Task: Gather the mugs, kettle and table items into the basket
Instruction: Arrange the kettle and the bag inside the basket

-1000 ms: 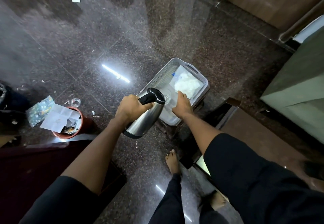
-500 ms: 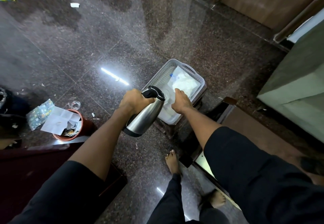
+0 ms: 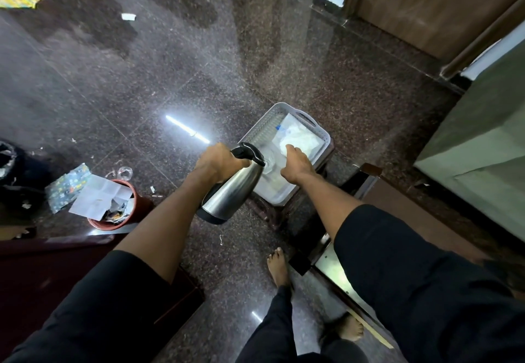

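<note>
My left hand [image 3: 218, 161] grips the black handle of a steel kettle [image 3: 233, 192], which hangs tilted with its top over the near-left corner of the basket. The pale grey plastic basket [image 3: 261, 126] rests on a low dark stool on the floor. A white plastic bag [image 3: 301, 138] lies inside it. My right hand [image 3: 297, 163] reaches into the basket with its fingers curled down onto the near edge of that bag. Whether those fingers grip anything is hidden. No mugs show.
A red bin [image 3: 110, 225] stuffed with paper stands on the floor at the left, scraps around it. A dark wooden table [image 3: 412, 215] lies right of the basket, a pale green block [image 3: 483, 163] beyond it. My bare foot [image 3: 279, 266] is just below the kettle.
My right hand slid from the basket's near rim forward onto the white bag. The kettle in my left hand shifted slightly toward the basket.
</note>
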The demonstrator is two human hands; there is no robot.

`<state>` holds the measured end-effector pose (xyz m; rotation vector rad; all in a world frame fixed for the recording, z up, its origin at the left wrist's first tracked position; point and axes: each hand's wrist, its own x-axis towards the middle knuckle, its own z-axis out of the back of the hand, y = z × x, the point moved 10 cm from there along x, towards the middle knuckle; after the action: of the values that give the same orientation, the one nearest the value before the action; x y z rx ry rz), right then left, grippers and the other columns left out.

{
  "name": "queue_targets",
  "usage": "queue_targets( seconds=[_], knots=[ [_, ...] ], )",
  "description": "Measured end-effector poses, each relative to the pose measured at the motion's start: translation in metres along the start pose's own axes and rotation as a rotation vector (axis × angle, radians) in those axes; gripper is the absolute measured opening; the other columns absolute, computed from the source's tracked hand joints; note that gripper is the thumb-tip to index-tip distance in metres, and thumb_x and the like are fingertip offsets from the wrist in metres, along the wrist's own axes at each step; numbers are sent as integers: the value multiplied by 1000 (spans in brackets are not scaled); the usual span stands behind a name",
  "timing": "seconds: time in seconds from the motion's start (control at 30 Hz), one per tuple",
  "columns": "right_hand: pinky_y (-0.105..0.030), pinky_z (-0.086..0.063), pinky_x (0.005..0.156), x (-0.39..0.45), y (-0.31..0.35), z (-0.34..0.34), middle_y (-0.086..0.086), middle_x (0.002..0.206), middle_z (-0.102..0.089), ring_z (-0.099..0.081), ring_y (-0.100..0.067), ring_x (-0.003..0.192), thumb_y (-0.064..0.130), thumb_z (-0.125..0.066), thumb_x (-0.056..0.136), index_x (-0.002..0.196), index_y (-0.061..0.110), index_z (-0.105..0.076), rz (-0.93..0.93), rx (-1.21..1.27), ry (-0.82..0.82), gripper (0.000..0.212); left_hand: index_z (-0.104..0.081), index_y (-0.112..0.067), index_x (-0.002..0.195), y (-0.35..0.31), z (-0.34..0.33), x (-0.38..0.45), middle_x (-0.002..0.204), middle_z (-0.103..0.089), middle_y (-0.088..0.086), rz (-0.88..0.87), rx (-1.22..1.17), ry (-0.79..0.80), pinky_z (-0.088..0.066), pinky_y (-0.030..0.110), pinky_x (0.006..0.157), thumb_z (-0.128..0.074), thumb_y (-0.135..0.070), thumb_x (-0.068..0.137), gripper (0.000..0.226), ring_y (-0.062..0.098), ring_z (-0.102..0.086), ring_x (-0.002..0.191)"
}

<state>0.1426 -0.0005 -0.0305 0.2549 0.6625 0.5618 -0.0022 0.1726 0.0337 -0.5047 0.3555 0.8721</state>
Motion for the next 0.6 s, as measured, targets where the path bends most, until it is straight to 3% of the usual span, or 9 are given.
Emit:
queue_targets(
  seconds=[0.27,0.5,0.6],
  knots=[
    [-48,-50,105,-1,6,6,-15,141,-49,-51,-36,131,8,-65,92,142,9,-42,17,-40,7,55,-54,-16,65,-3,9,-4,66,-62,6,2,-6,27,-37,25,47,-77,-65,76,55,27,-62,63],
    [-48,-50,105,-3,10,7,-15,140,-50,-52,-35,131,7,-64,92,142,9,-42,27,-48,13,54,-52,-17,64,-6,13,-8,65,-59,6,9,22,35,-44,29,58,-77,-64,77,56,30,-64,68],
    [-48,-50,105,-4,9,6,-15,140,-50,-52,-35,131,7,-64,92,143,9,-42,30,-48,14,55,-53,-16,65,-5,12,-10,64,-58,5,19,11,41,-42,28,53,-77,-65,77,56,27,-63,65]
  ],
)
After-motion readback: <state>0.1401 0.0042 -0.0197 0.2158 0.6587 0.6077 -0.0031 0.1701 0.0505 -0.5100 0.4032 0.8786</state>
